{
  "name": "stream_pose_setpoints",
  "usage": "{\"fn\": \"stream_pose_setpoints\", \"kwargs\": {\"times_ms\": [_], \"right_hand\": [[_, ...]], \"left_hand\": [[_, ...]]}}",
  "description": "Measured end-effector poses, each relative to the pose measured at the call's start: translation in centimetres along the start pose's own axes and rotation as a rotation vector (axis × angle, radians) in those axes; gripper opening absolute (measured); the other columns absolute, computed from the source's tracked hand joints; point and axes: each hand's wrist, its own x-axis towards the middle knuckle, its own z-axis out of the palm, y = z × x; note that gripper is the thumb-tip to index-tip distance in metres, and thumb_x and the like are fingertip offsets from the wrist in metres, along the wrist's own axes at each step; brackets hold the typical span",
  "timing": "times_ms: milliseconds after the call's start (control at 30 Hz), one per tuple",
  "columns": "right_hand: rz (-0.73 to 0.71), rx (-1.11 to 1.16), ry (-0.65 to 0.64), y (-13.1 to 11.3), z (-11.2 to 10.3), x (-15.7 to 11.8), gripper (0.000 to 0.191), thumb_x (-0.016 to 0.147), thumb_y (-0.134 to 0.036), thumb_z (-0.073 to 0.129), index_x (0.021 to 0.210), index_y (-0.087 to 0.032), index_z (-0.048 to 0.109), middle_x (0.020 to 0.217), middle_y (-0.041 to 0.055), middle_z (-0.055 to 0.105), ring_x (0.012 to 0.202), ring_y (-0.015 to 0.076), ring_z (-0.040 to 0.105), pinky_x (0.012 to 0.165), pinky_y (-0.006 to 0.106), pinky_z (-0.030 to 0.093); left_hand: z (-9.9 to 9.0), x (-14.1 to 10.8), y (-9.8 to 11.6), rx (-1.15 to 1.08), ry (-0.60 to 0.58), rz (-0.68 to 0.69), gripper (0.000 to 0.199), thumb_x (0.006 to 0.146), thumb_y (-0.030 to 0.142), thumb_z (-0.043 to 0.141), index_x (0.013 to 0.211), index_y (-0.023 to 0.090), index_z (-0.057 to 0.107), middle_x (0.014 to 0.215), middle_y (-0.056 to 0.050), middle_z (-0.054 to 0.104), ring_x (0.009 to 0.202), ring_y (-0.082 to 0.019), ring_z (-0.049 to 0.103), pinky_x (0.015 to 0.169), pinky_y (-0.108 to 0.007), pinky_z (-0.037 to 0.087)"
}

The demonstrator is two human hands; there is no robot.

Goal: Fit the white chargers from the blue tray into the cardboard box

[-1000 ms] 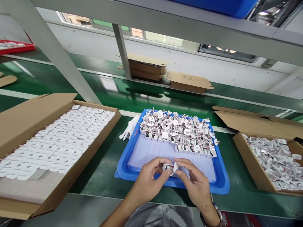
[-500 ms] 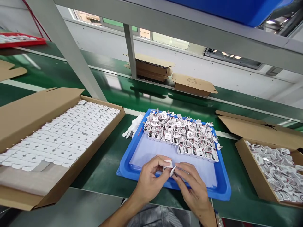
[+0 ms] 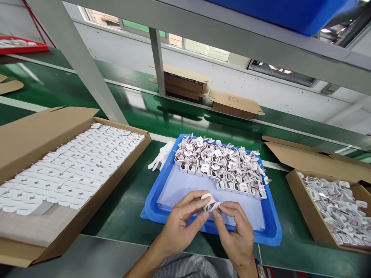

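So the left hand (image 3: pixel 184 219) has a small white casing (image 3: pixel 207 198) pinched in its fingertips, and the right hand (image 3: pixel 236 226) is gripping a white cap (image 3: pixel 216 207) right by it, both pieces up above the near part of the blue tray (image 3: pixel 269 236) (white wired units (image 3: pixel 222 162) crowd its far end). There's a white glove (image 3: pixel 162 155) lying just left of the tray, near an open cardboard box (image 3: pixel 113 179).

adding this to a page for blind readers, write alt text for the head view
A person's left hand and right hand hold a white plastic housing and its cover over a blue tray partly filled with open wired housings. The left cardboard box holds rowed white pieces, the right cardboard box jumbled ones.
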Motion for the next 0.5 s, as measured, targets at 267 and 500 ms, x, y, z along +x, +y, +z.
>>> {"fn": "stream_pose_setpoints", "kwargs": {"times_ms": [267, 500], "right_hand": [[-0.107, -0.089, -0.021, -0.5, -0.2, 0.3, 0.02, 0.096, -0.004, 0.071, 0.104, -0.022, 0.066, 0.105, 0.0085, 0.067, 0.096, 0.0226, 0.067, 0.081, 0.038, 0.057], [-0.347, -0.095, -0.368, 0.4, -2.4, 0.8, 0.059, 0.095, 0.008, 0.058, 0.147, -0.02, 0.057, 0.124, 0.0176, 0.064, 0.114, 0.0273, 0.064, 0.091, 0.042, 0.061]], "left_hand": [[-0.1, -0.2, -0.3, 0.027, 0.009, -0.013, 0.035, 0.101, 0.021, 0.066, 0.134, 0.03, 0.075, 0.139, -0.013, 0.065, 0.116, -0.027, 0.074, 0.098, -0.035, 0.065], [0.0, -0.2, -0.3, 0.055, 0.059, 0.008, 0.032, 0.101, 0.019, 0.065, 0.129, 0.028, 0.076, 0.138, -0.012, 0.068, 0.114, -0.025, 0.075, 0.095, -0.032, 0.065]]}}
